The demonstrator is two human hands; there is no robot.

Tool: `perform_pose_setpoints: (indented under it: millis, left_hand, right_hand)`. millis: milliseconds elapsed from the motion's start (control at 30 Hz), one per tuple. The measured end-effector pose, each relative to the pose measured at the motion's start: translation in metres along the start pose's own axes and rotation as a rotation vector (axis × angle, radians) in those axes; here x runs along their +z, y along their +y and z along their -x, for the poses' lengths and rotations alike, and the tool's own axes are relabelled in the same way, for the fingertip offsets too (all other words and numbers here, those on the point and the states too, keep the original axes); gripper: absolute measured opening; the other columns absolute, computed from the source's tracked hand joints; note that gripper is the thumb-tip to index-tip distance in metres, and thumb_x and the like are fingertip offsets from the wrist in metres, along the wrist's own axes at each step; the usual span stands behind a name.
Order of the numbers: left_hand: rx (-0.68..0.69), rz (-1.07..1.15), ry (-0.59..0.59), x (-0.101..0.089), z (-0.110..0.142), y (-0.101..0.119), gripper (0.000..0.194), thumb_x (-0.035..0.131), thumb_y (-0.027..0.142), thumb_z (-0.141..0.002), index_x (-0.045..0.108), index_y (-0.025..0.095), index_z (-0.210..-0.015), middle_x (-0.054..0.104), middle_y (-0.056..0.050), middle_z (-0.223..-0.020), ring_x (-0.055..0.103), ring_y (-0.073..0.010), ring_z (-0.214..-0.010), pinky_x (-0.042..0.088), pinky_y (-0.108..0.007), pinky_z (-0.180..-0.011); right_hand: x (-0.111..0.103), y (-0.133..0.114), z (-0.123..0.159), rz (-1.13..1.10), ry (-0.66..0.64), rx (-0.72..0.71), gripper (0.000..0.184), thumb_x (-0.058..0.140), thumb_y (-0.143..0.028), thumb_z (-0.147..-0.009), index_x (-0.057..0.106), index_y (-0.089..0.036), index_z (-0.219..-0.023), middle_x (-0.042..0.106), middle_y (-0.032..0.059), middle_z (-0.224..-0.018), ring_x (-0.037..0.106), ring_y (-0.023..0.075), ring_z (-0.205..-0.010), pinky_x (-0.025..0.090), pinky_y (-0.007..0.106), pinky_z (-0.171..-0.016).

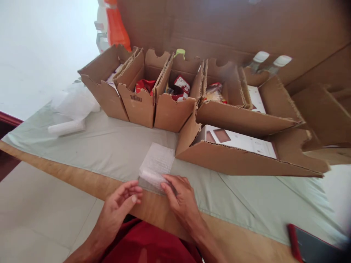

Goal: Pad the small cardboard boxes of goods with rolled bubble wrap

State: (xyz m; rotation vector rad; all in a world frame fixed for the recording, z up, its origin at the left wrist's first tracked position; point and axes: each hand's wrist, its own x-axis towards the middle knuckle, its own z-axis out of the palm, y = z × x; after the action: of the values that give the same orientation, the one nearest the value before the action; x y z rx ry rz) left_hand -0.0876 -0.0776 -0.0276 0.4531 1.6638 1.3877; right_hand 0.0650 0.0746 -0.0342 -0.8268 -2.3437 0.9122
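Observation:
A small sheet of bubble wrap (159, 157) lies on the cloth near the table's front edge, its near end rolled into a tube. My right hand (179, 193) pinches the right end of that rolled part between thumb and fingers. Whether something is inside the roll cannot be seen. Just left of the roll, my left hand (123, 200) is held with loosely curled fingers apart from the thumb, holding nothing. Over to the left lie a finished-looking white roll (67, 127) and a crumpled heap of clear plastic wrap (75, 100).
Cardboard bins (137, 106) stand in a row at the back, several with packets inside. A long cardboard bin (246, 160) holding a white box (241, 140) sits at right. Behind are an orange bottle (117, 27) and white-capped bottles (260, 57). A phone (315, 246) lies front right.

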Motion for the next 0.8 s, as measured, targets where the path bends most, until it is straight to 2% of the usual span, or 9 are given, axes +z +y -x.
perform_pose_setpoints:
  millis: [67,167,267,367,467,567,633,700,800]
  left_hand:
    - [-0.117,0.265,-0.114,0.013,-0.002,0.005,0.048,0.078,0.042,-0.082,0.068,0.019,-0.123,0.073,-0.011,-0.117,0.067,-0.0270,-0.113,0.055,-0.037,-0.096]
    - [-0.206,0.534,-0.196,0.033,-0.012,0.008,0.045,0.085,0.037,-0.074,0.073,0.018,-0.114,0.075,-0.010,-0.115,0.065,-0.0294,-0.119,0.051,-0.039,-0.103]
    - [-0.263,0.660,-0.188,0.042,-0.020,0.009,0.042,0.086,0.033,-0.072,0.075,0.018,-0.110,0.077,-0.008,-0.109,0.068,-0.0292,-0.114,0.052,-0.039,-0.102]
    - [-0.318,0.682,-0.224,0.040,-0.020,0.008,0.044,0.089,0.031,-0.068,0.075,0.018,-0.107,0.078,-0.008,-0.103,0.071,-0.0290,-0.107,0.054,-0.039,-0.097]
    - [-0.338,0.641,-0.280,0.037,-0.017,0.008,0.047,0.090,0.033,-0.064,0.075,0.017,-0.105,0.078,-0.008,-0.097,0.073,-0.0279,-0.099,0.056,-0.037,-0.090]
    - [-0.264,0.481,-0.273,0.037,-0.017,0.010,0.048,0.087,0.040,-0.070,0.072,0.015,-0.109,0.077,-0.008,-0.093,0.072,-0.0247,-0.091,0.056,-0.033,-0.082]
    - [-0.173,0.290,-0.197,0.038,-0.019,0.012,0.046,0.081,0.041,-0.077,0.070,0.015,-0.113,0.076,-0.007,-0.093,0.070,-0.0212,-0.086,0.055,-0.029,-0.077]
    - [-0.082,0.117,-0.115,0.042,-0.022,0.015,0.042,0.074,0.041,-0.084,0.068,0.014,-0.115,0.074,-0.007,-0.095,0.067,-0.0196,-0.086,0.054,-0.028,-0.076]
    - [0.030,0.026,-0.098,0.051,-0.024,0.016,0.043,0.062,0.045,-0.093,0.062,0.015,-0.125,0.071,-0.010,-0.112,0.067,-0.0229,-0.103,0.054,-0.034,-0.094]
  right_hand:
    - [0.000,-0.009,0.008,-0.140,-0.072,0.099,0.018,0.057,-0.025,-0.098,0.070,-0.021,-0.109,0.076,0.0028,-0.093,0.069,0.0192,-0.082,0.052,0.031,-0.074]
    - [0.000,-0.019,0.024,-0.231,-0.102,0.094,0.015,0.057,-0.025,-0.098,0.071,-0.024,-0.105,0.075,0.0011,-0.094,0.070,0.0178,-0.084,0.053,0.030,-0.077]
    - [-0.010,-0.013,0.033,-0.126,0.115,0.088,0.017,0.063,-0.031,-0.095,0.071,-0.026,-0.109,0.071,0.0053,-0.109,0.067,0.0212,-0.098,0.052,0.035,-0.087]
    - [-0.028,0.004,0.028,-0.210,0.239,0.286,0.045,0.068,-0.046,-0.091,0.062,-0.025,-0.131,0.064,0.0120,-0.128,0.065,0.0249,-0.106,0.054,0.040,-0.089]
    - [-0.039,0.015,0.016,-0.639,0.057,0.483,0.064,0.066,-0.061,-0.087,0.057,-0.021,-0.136,0.068,0.0150,-0.124,0.069,0.0265,-0.101,0.058,0.039,-0.081]
    - [-0.034,0.007,0.010,-0.832,-0.100,0.567,0.045,0.068,-0.056,-0.087,0.068,-0.019,-0.113,0.075,0.0093,-0.095,0.071,0.0236,-0.081,0.057,0.033,-0.068]
    - [-0.025,-0.005,0.013,-0.668,-0.067,0.511,0.026,0.065,-0.045,-0.091,0.070,-0.019,-0.093,0.072,0.0045,-0.079,0.067,0.0193,-0.069,0.053,0.028,-0.061]
    - [-0.014,-0.017,0.020,-0.423,0.044,0.323,0.018,0.059,-0.032,-0.096,0.069,-0.020,-0.087,0.069,0.0024,-0.075,0.064,0.0172,-0.066,0.052,0.027,-0.061]
    - [-0.001,-0.028,0.028,-0.144,0.155,0.023,0.020,0.051,-0.019,-0.099,0.067,-0.020,-0.111,0.072,0.0076,-0.099,0.069,0.0205,-0.089,0.058,0.032,-0.080]
